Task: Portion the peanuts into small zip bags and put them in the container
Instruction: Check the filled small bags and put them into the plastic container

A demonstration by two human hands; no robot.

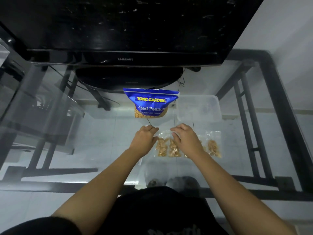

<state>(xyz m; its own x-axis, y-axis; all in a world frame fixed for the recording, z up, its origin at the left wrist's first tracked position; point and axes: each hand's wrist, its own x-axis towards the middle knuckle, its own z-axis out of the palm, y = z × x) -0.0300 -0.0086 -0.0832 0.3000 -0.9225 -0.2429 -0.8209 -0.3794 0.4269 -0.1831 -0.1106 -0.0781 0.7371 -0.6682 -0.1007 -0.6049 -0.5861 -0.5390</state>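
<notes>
Three filled zip bags (171,146), one peanut pouch (150,103)

Glass-topped table (105,133) on a black metal frame. Resting directly on the glass: a black monitor (125,31) on its stand, a blue peanut bag (149,102) standing upright, a clear plastic container (199,108) just beside it, and small filled zip bags (214,145) lying flat in a row.

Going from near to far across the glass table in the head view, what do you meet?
Filled small zip bags with both hands at them → blue peanut bag → black monitor.
</notes>
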